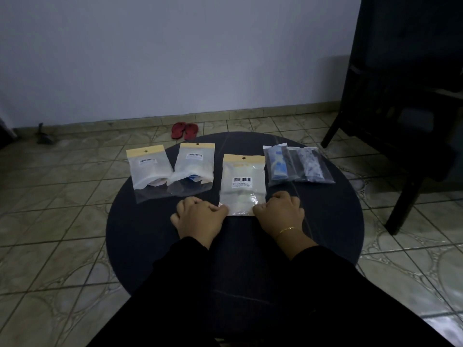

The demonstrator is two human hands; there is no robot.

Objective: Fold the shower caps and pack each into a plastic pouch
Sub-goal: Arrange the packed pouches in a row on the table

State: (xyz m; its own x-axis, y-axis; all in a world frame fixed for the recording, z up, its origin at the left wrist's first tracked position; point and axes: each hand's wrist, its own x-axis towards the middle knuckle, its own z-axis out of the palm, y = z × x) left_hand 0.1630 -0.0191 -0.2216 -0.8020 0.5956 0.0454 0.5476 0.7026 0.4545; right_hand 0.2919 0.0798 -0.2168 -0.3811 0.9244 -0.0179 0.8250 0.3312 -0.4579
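Both hands, left hand (200, 216) and right hand (280, 211), pinch the middle pouch's (243, 181) near corners on the round table (140, 234)

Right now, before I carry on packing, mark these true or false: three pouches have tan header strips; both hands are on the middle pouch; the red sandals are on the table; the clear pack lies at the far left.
1. Three pouches have tan header strips: left pouch, second pouch, middle pouch. True.
2. The left hand and right hand sit at the middle pouch's near corners. True.
3. The red sandals are on the table. False: on the floor.
4. The clear pack lies far left. False: far right.
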